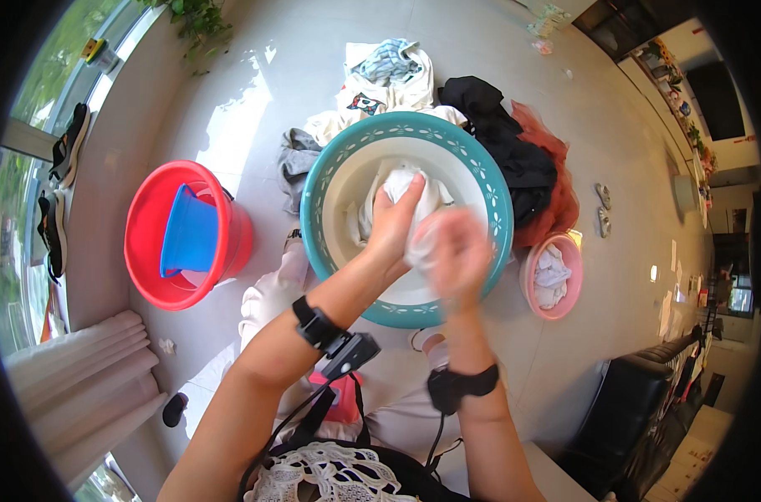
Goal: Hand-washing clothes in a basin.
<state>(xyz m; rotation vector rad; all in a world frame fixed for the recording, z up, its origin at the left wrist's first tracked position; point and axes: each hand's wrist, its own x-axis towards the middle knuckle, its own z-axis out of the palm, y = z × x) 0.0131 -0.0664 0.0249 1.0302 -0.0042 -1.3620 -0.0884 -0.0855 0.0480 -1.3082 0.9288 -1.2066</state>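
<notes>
A teal-rimmed plastic basin point(330, 169) with a pale inside stands on the floor between my feet. White wet cloth point(405, 182) is bunched in it, and part of it is lifted above the basin's bottom. My left hand point(393, 216) grips this cloth near the middle of the basin, thumb uppermost. Over the basin's right side, my right hand point(459, 251) is blurred by motion, its fingers curled against a bunched part of the white cloth. Black straps with devices circle both my forearms.
Beyond the basin lie white clothes point(390, 91), grey cloth point(296, 163), black clothing point(499, 138) and red sheer fabric point(553, 163). A red bucket point(239, 232) holding a blue bucket point(192, 232) stands left. A pink basin point(528, 282) with white cloth stands right, before a black sofa point(612, 401).
</notes>
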